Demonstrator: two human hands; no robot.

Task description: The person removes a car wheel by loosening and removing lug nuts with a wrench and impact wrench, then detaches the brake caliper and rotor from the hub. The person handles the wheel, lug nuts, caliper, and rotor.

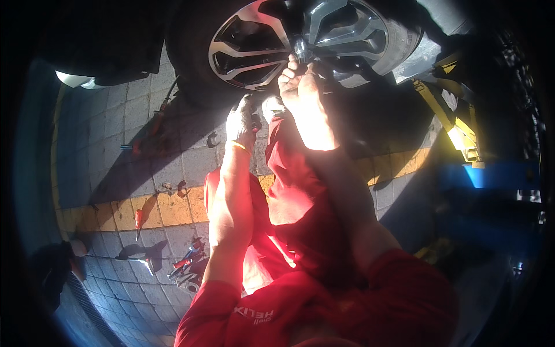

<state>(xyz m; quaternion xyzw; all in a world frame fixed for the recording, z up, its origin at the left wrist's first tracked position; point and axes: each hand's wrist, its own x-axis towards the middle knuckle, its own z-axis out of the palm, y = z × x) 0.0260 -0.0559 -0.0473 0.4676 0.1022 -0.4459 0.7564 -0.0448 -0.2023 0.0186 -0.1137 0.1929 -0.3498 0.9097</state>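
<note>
A wheel with a silver-and-black alloy rim (245, 43) and a dark tyre fills the top middle. My bare right hand (299, 84) reaches up to the hub, fingers closed around the lower end of a shiny metal cylinder (300, 49) at the wheel's centre. My left hand (241, 120), in a pale glove with a yellow cuff, is below the rim by the tyre's lower edge. Its fingers point upward and look stretched out. Something dark red shows at its palm side, too shadowed to name. My shoe (273, 108) shows between my hands.
Left on the paved floor lie an orange-handled screwdriver (139, 220), a pale metal tool (141, 260), a cluster of red and grey tools (188, 266) and a dark long tool (151, 130). A yellow metal arm (459, 136) on a blue base stands at right.
</note>
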